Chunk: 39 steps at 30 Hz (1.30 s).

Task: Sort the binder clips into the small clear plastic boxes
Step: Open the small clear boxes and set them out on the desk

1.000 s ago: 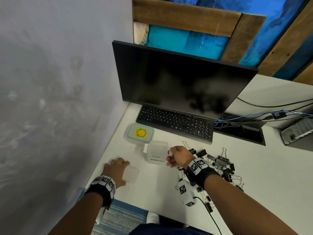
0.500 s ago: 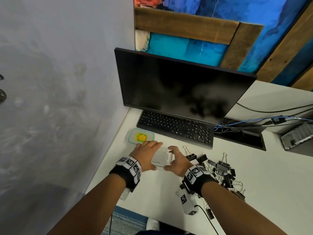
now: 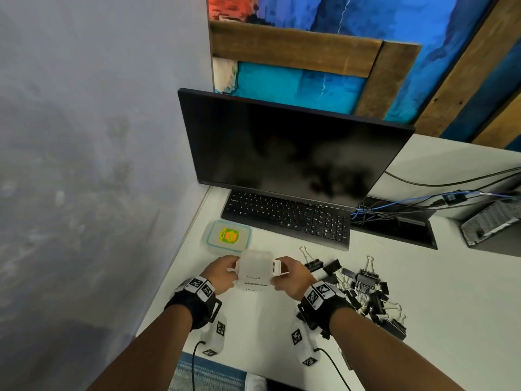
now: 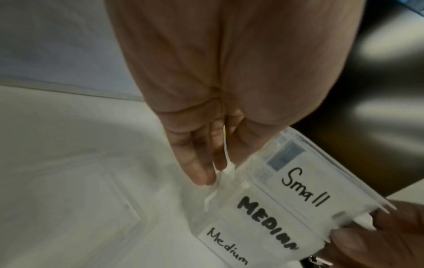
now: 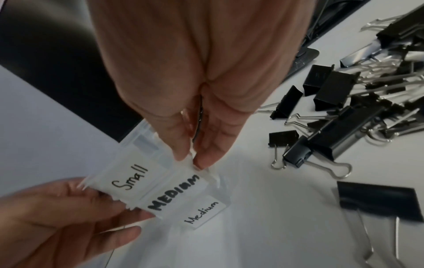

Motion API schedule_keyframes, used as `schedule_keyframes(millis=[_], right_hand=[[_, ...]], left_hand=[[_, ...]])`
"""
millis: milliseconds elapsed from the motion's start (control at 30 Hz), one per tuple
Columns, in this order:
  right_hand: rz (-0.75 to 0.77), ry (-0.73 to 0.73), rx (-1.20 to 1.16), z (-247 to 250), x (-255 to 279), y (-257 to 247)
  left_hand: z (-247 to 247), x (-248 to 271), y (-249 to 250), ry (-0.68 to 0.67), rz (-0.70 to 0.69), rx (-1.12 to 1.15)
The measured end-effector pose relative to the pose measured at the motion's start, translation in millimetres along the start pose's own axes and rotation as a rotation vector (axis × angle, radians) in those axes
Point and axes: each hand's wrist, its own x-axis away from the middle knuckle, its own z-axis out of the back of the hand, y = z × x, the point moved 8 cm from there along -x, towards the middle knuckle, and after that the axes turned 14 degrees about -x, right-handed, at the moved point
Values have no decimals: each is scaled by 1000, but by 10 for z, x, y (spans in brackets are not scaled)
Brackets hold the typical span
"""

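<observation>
Three small clear plastic boxes (image 3: 255, 270) are stacked together, labelled "Small", "MEDIUM" and "Medium" (image 5: 165, 188). My left hand (image 3: 222, 273) pinches the stack's left edge, thumb on the labelled face (image 5: 69, 217). On the right side, my right hand (image 3: 293, 277) pinches a side tab of the stack between thumb and fingers (image 5: 199, 145). The stack (image 4: 286, 199) stands tilted just over the white desk. A pile of black binder clips (image 3: 363, 286) of different sizes lies on the desk to the right of my right hand (image 5: 344, 108).
A clear lid with a green and yellow sticker (image 3: 229, 236) lies behind the stack, near the grey wall. Beyond it are a black keyboard (image 3: 287, 215) and a monitor (image 3: 293, 148). Another clear lid (image 4: 80, 199) lies flat at my left. Cables (image 3: 423, 201) run at back right.
My left hand left the clear lid at the left and came over to the box stack. Both hands now hold the stack, one on each side.
</observation>
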Motion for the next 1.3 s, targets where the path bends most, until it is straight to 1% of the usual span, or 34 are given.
schedule_keyframes(millis=[100, 200, 367, 533, 633, 767, 900, 1000, 1067, 1133, 1233, 1300], right_hand=[[-45, -1, -156, -7, 27, 52], [-28, -28, -241, 1, 64, 47], [-15, -74, -264, 6, 138, 52], [-69, -40, -307, 13, 151, 49], [-35, -5, -231, 36, 98, 32], [-48, 43, -199, 20, 46, 66], [-51, 76, -188, 11, 9, 77], [-51, 86, -185, 30, 25, 73], [-35, 89, -173, 37, 34, 70], [-9, 96, -159, 39, 35, 57], [0, 100, -162, 16, 40, 49], [-10, 102, -169, -1, 65, 49]], left_hand=[[-39, 8, 3, -29, 11, 159], [-44, 24, -32, -37, 24, 262], [-86, 33, -92, -50, 48, 338], [-114, 43, -148, -56, 101, 492], [-104, 55, -142, -25, 130, 532], [-82, 27, -182, 16, 188, 517], [-25, 15, -188, 33, 194, 395], [48, 31, -179, 87, 163, 414], [90, 56, -160, 118, 112, 414], [72, 69, -123, 111, 68, 372], [13, 78, -133, 111, 74, 274], [-37, 68, -157, 98, 89, 272]])
